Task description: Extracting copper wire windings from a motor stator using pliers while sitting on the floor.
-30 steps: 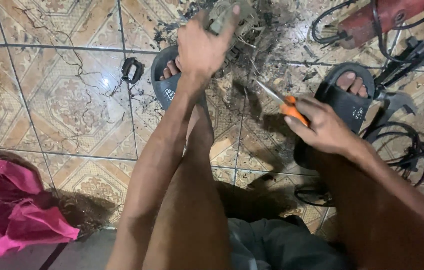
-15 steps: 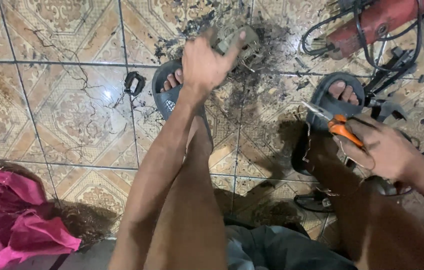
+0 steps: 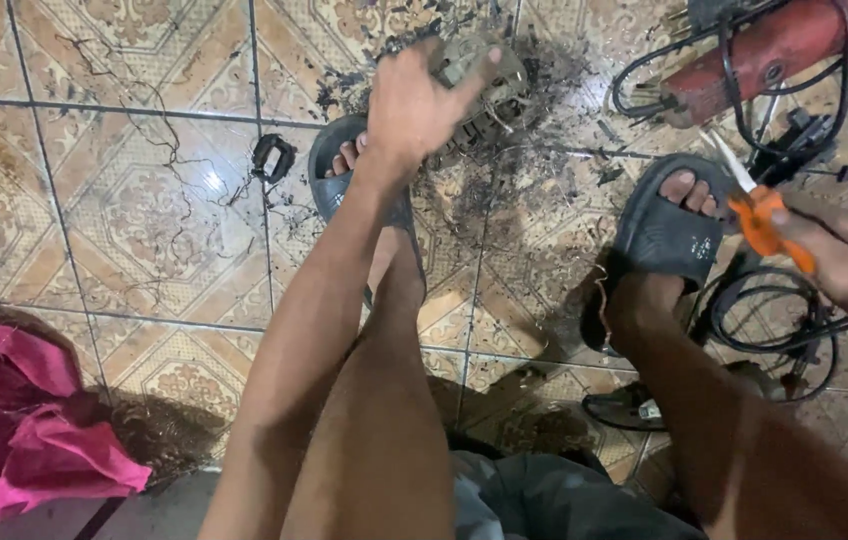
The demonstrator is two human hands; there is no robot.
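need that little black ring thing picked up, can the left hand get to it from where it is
Probably yes. The left hand rests on the grimy metal part, and the small black ring lies on bare tile just beside the left sandal, with nothing over it.

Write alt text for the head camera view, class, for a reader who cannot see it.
Seen from above, a seated person's left hand grips a dirty metal part on a patterned tile floor, while the right hand holds orange-handled scissors. Both feet wear dark slide sandals; black cables, a red power tool and pink cloth lie around.
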